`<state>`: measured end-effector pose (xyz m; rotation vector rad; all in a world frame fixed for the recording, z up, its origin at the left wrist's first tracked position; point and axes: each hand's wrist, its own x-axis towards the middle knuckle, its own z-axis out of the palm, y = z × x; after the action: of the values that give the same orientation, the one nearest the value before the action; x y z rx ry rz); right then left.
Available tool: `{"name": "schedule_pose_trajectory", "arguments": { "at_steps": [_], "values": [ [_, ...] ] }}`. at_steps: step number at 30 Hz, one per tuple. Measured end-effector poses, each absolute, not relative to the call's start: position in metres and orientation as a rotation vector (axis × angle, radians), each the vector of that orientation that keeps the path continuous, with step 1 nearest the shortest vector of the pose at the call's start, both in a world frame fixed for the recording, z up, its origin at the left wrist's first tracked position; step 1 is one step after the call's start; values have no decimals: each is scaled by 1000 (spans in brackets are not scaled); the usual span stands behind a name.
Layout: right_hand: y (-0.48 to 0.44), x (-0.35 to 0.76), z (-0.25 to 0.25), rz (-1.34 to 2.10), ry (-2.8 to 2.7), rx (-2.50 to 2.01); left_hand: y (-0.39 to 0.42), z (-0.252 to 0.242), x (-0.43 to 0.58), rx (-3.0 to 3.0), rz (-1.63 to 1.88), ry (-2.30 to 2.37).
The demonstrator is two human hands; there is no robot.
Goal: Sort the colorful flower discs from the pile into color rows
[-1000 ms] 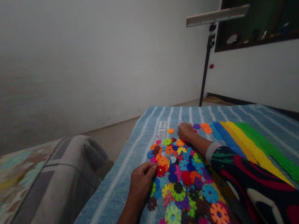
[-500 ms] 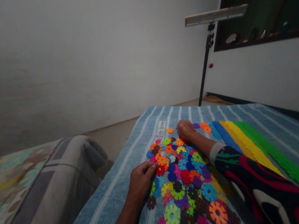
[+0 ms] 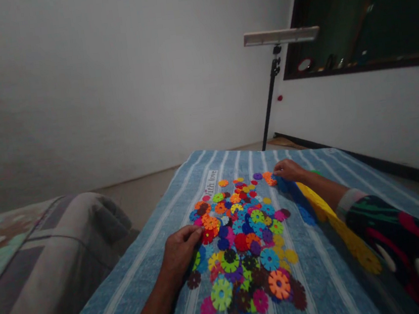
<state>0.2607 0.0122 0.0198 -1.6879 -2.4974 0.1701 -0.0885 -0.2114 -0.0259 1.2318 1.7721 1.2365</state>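
Note:
A spread of colourful notched plastic discs (image 3: 242, 242) lies loosely piled on the blue striped cloth (image 3: 141, 282). My left hand (image 3: 178, 247) rests at the left edge of the pile, thumb and fingers pinched together beside red and orange discs; whatever is between the fingertips is hidden. On the far right side, my right hand (image 3: 289, 171) is closed in a pinch over the far end of the sorted rows, next to a small group of orange discs (image 3: 269, 178). What it grips is too small to make out. A purple disc (image 3: 258, 176) lies left of the orange ones.
Overlapping rows of blue discs (image 3: 299, 199) and yellow discs (image 3: 340, 227) run under and beside my right forearm. A lamp on a black stand (image 3: 269, 93) rises behind the cloth-covered surface. Another cloth-draped surface (image 3: 74, 240) is at left.
My right hand has moved right, from the far end of the mixed pile to the end of the rows beside the orange discs. My left hand stays at the pile's edge. The view has turned slightly right.

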Motion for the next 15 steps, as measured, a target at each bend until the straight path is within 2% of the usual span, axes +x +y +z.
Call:
{"name": "schedule_pose_trajectory", "arguments": {
  "at_steps": [15],
  "values": [
    [7, 298, -11, 319, -2580, -1745, -216, -17, -85, 1256, 1263, 1785]
  ]
}}
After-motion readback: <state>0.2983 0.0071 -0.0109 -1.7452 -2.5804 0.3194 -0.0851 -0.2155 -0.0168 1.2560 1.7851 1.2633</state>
